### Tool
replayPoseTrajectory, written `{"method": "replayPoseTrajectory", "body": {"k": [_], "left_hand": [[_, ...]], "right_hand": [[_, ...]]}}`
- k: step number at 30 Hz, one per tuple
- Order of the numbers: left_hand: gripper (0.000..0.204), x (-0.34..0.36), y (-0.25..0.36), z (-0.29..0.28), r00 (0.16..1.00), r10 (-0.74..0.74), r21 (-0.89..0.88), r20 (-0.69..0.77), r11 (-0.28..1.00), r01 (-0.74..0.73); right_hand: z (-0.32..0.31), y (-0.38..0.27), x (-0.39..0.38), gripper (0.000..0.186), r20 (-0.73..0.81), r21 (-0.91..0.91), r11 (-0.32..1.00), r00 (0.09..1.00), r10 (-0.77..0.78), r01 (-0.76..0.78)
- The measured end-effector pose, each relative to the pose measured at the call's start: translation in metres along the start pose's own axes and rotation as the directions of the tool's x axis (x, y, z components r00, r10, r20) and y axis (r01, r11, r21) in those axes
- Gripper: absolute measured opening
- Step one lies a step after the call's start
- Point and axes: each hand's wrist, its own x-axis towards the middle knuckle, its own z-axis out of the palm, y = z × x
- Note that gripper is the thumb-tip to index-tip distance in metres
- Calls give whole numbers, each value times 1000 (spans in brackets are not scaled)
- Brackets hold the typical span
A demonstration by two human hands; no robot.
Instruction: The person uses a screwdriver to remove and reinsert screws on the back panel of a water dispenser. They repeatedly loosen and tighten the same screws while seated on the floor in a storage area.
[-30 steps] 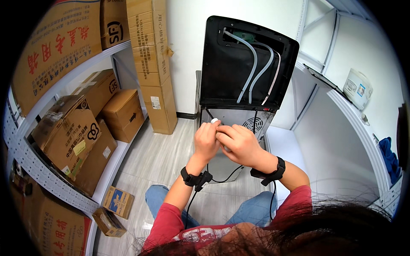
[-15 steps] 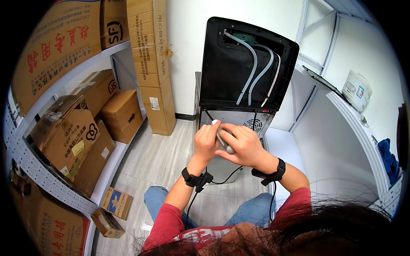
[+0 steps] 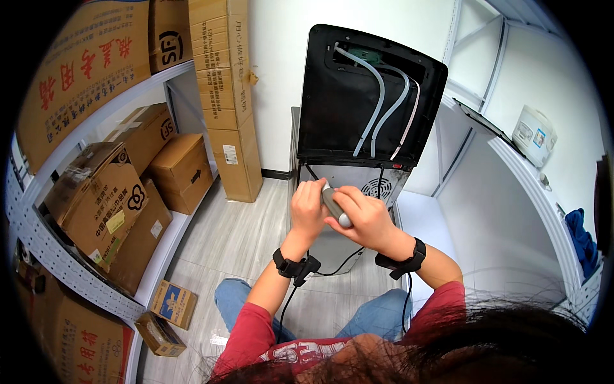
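A grey-and-white handled tool (image 3: 332, 203), screwdriver-like in shape, is held between my hands in front of an appliance (image 3: 326, 179). My right hand (image 3: 364, 217) wraps the handle, and its rounded pale end shows below the fingers. Curled fingers of my left hand (image 3: 308, 208) close at the tool's far end, where its tip is hidden. Beyond them stands the appliance's raised black lid (image 3: 348, 109), its underside bearing pale hoses (image 3: 382, 96) and a green circuit board (image 3: 366, 57). A round vent (image 3: 377, 187) and black cables (image 3: 382, 173) show on the metal panel below.
Shelves on the left carry cardboard boxes (image 3: 182, 166), and a tall carton (image 3: 230, 141) leans by the wall. Small boxes (image 3: 174, 304) lie near the left shelf's foot. On the right, a curved white shelf (image 3: 531, 185) holds a white appliance (image 3: 536, 137) and blue cloth (image 3: 581, 243).
The tool has turned slightly in my hands, and more of its grey handle and pale end now shows. My right-hand fingers have shifted a little; the appliance stays put.
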Motion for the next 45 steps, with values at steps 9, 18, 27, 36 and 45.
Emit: {"method": "replayPoseTrajectory", "body": {"k": [9, 18, 27, 36, 45], "left_hand": [[43, -4, -6, -2, 997, 2, 33, 78, 999, -5], [41, -1, -5, 0, 996, -16, 21, 89, 1000, 15], [38, 1, 1, -3, 991, -16, 83, 132, 997, 5], [47, -1, -6, 6, 999, 2, -5, -38, 1000, -2], [53, -11, -5, 3, 996, 27, 41, 80, 999, -31]], "right_hand": [[-5, -4, 9, 37, 18, -43, 994, 995, -98, 99], [-10, 3, 14, 37, 6, -62, 982, 983, -181, 181], [-3, 8, 8, 41, -47, -51, 985, 985, -165, 163], [4, -2, 3, 37, -41, -11, 1000, 999, 18, -18], [-5, -1, 10, 32, -19, -74, 985, 987, -158, 156]]}}
